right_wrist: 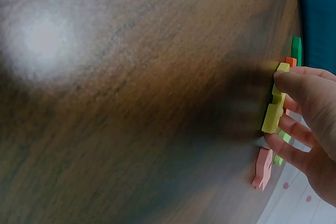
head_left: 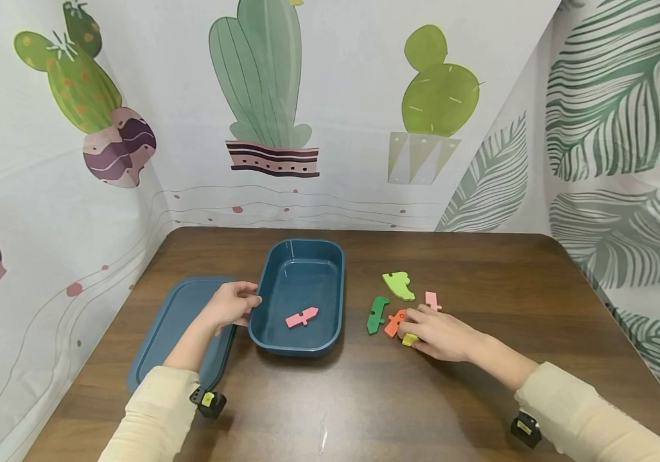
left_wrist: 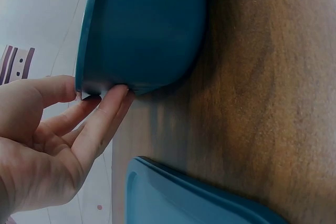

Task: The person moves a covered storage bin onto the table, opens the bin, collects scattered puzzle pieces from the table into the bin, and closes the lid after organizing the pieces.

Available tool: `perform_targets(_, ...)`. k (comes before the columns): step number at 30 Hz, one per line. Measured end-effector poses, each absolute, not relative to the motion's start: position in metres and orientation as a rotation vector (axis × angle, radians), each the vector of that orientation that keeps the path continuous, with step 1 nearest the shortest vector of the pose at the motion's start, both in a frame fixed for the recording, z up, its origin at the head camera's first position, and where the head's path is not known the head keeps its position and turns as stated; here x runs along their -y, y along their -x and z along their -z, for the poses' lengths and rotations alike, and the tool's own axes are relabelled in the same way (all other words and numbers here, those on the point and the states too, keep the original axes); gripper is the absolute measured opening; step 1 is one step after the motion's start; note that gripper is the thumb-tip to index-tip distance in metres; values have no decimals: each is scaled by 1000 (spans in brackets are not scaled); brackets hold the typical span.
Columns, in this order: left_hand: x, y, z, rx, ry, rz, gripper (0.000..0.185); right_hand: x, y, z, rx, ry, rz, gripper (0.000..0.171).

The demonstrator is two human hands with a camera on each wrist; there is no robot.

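Note:
My left hand (head_left: 228,305) holds the left wall of a blue plastic container (head_left: 301,350), thumb at the rim and fingers against the outside. Inside the container lies one pink puzzle piece (head_left: 302,317). To its right, my right hand (head_left: 436,332) pinches a yellow puzzle piece (right_wrist: 272,118) between thumb and fingers, low over the table. Close around that hand are an orange piece (head_left: 392,325), partly covered by the fingers, a dark green piece (head_left: 376,316), a lime green piece (head_left: 398,284) and a light pink piece (head_left: 432,299).
A blue lid (head_left: 176,333) lies flat on the wooden table (head_left: 480,276), left of the container and under the left forearm. Behind the table hangs a cloth (head_left: 353,96) printed with cacti and leaves. Each wrist wears a small black camera (head_left: 208,402).

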State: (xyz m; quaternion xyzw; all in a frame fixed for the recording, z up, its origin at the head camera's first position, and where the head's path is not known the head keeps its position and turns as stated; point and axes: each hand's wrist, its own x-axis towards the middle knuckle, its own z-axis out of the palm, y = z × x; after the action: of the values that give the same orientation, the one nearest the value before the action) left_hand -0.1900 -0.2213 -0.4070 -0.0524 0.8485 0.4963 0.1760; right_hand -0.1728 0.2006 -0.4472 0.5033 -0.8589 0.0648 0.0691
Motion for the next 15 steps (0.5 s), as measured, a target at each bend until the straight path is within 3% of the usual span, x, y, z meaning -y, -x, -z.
perform_targets(15, 222, 190, 409, -2407, 149, -1408, 46, -199, 172, 446, 2603, -1515, -180, 31)
